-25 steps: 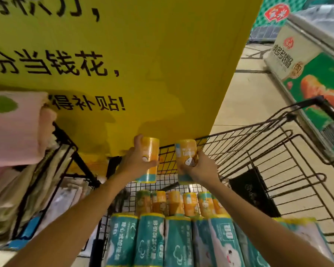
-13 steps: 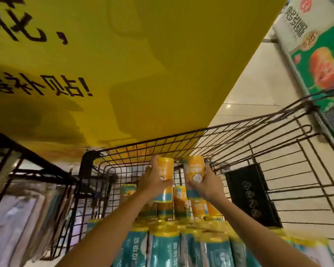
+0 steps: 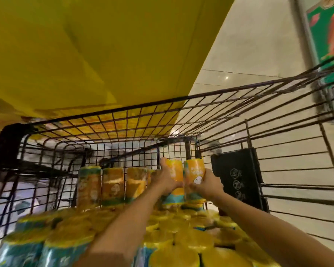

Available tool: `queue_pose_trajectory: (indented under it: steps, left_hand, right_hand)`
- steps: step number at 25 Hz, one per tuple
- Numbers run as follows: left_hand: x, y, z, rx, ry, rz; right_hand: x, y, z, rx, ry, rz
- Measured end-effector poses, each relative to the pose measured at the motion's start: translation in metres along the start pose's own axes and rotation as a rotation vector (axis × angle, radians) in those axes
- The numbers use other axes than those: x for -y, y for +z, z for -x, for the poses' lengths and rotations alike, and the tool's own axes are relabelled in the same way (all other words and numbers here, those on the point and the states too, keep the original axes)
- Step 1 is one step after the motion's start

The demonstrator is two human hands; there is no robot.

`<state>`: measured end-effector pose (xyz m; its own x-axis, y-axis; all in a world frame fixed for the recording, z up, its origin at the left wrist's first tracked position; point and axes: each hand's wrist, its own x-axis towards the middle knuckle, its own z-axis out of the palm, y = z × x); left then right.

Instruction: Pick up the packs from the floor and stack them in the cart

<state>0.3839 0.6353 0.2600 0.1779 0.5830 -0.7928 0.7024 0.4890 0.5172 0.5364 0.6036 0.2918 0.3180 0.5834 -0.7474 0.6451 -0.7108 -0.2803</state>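
Inside the pack-filled cart, left hand and right hand each grip one upright pack.

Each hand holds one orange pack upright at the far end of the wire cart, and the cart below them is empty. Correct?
Not empty. The head view shows the cart full of packs under the left hand and right hand; the rest holds.

No words can be read here. The pack in the right hand has a small white cartoon face and blurry letters. The black plate on the cart shows three round signs, too small to tell.
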Motion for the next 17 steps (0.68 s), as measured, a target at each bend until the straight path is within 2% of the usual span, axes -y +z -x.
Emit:
queue_pose_trajectory:
  steps: [7, 12, 17]
  left_hand:
    - [0.001, 0.029, -0.027, 0.041, -0.068, 0.025]
    - [0.008, 0.034, -0.028, 0.044, -0.033, 0.095]
    - [0.015, 0.04, -0.021, -0.007, 0.022, 0.02]
  right_hand:
    - [-0.026, 0.015, -0.028, 0.032, 0.118, -0.022]
    - [-0.036, 0.016, -0.028, 0.048, 0.157, -0.07]
    - [-0.043, 0.022, -0.025, 0.04, 0.156, -0.118]
